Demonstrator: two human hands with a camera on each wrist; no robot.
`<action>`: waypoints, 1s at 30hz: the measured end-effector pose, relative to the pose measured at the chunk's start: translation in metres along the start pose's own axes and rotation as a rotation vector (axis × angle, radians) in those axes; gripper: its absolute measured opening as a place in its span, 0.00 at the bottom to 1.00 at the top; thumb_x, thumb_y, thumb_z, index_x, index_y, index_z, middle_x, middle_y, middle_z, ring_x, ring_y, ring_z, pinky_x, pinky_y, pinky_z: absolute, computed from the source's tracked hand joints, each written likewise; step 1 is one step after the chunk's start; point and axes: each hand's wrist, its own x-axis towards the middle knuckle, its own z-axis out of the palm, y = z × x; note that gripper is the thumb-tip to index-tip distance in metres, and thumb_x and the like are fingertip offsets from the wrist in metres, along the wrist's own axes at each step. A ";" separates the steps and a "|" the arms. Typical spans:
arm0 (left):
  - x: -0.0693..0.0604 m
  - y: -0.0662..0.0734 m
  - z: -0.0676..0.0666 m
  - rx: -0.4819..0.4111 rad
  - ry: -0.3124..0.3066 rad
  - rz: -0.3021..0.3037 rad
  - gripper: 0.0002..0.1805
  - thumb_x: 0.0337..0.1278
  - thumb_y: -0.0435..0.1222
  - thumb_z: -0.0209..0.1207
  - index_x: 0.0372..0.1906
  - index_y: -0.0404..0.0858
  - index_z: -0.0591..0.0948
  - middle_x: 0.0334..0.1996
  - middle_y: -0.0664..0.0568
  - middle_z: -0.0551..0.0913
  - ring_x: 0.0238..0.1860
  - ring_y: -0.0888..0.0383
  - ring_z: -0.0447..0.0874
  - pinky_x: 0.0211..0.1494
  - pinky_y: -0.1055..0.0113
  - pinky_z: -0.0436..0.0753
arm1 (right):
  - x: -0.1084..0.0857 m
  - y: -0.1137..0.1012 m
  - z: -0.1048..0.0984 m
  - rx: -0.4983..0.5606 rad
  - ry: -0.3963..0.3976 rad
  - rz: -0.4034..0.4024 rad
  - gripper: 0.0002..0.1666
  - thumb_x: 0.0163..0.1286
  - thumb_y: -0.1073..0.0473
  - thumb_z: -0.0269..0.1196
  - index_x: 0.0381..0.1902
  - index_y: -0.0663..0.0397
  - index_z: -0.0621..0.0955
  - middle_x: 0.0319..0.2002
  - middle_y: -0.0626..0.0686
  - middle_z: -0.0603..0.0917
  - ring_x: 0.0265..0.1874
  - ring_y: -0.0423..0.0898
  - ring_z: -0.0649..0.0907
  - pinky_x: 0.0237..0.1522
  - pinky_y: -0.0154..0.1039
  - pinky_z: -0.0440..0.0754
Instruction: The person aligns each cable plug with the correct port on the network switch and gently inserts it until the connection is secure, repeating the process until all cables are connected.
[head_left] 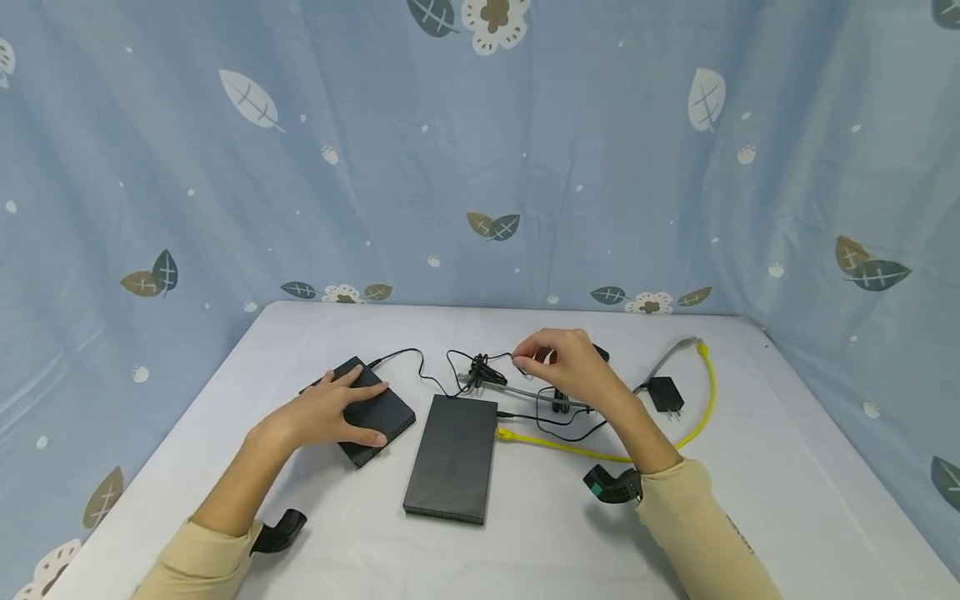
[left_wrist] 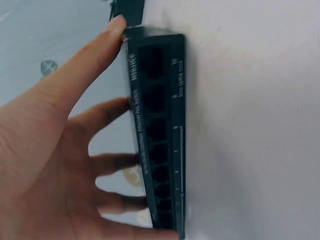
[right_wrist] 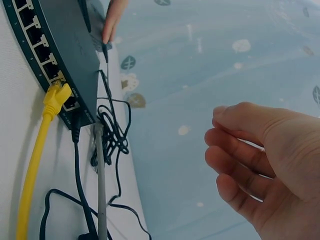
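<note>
At the left of the head view, my left hand point(head_left: 318, 414) rests with spread fingers on a small black box point(head_left: 381, 414). The left wrist view shows a row of ports along the side of this box point(left_wrist: 155, 130), with the thumb and fingers of my hand point(left_wrist: 60, 135) against its edges. My right hand point(head_left: 572, 364) hovers above the cables, beside a bundled black cable point(head_left: 483, 372). In the right wrist view the hand point(right_wrist: 280, 160) has loosely bent fingers and nothing between them. A larger black box point(head_left: 452, 458) lies flat between my hands.
A yellow cable point(head_left: 577, 451) plugs into the larger box's right side, by a black cable point(head_left: 525, 416). Behind them lies a grey cable point(head_left: 536, 395). A black power adapter point(head_left: 664, 394) lies at the right. The patterned curtain point(head_left: 375, 167) hangs behind the white table point(head_left: 555, 533).
</note>
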 end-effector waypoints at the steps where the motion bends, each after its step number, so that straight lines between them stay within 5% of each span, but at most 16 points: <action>1: 0.001 0.001 0.001 0.023 0.009 -0.003 0.51 0.41 0.70 0.63 0.73 0.54 0.67 0.76 0.32 0.52 0.71 0.18 0.45 0.58 0.22 0.60 | 0.000 0.000 0.000 -0.001 0.000 0.000 0.06 0.66 0.54 0.67 0.39 0.46 0.89 0.32 0.40 0.88 0.28 0.33 0.81 0.32 0.32 0.80; 8: 0.007 -0.002 0.011 0.175 0.119 -0.050 0.51 0.42 0.76 0.55 0.73 0.59 0.66 0.74 0.38 0.59 0.70 0.23 0.54 0.56 0.17 0.53 | 0.000 0.003 0.002 0.014 -0.018 -0.004 0.06 0.67 0.55 0.66 0.39 0.44 0.88 0.34 0.40 0.88 0.29 0.34 0.82 0.33 0.33 0.80; 11: 0.009 -0.008 0.016 0.147 0.180 -0.031 0.50 0.41 0.76 0.57 0.72 0.58 0.68 0.72 0.38 0.61 0.71 0.25 0.53 0.57 0.16 0.50 | 0.000 0.005 0.004 0.020 -0.035 -0.003 0.06 0.67 0.54 0.66 0.39 0.43 0.88 0.34 0.41 0.88 0.29 0.33 0.83 0.33 0.32 0.80; 17: 0.012 -0.015 0.022 0.065 0.233 0.017 0.49 0.40 0.74 0.60 0.70 0.57 0.69 0.69 0.40 0.62 0.71 0.35 0.57 0.51 0.22 0.64 | -0.002 0.005 0.005 0.020 -0.034 0.001 0.05 0.67 0.55 0.66 0.39 0.44 0.88 0.33 0.41 0.88 0.29 0.34 0.82 0.33 0.32 0.80; 22: 0.012 -0.011 0.019 0.065 0.196 -0.007 0.51 0.39 0.75 0.59 0.71 0.56 0.68 0.70 0.38 0.60 0.70 0.31 0.57 0.46 0.23 0.68 | -0.003 0.003 0.003 0.018 -0.036 0.008 0.05 0.67 0.55 0.66 0.38 0.44 0.88 0.31 0.40 0.87 0.28 0.34 0.82 0.33 0.32 0.80; 30: 0.006 -0.008 0.003 -0.006 0.030 0.007 0.59 0.32 0.70 0.68 0.75 0.52 0.64 0.76 0.35 0.49 0.71 0.23 0.50 0.54 0.25 0.67 | -0.002 0.005 0.004 0.012 -0.038 0.006 0.05 0.67 0.55 0.67 0.38 0.45 0.88 0.31 0.41 0.87 0.28 0.33 0.82 0.33 0.32 0.80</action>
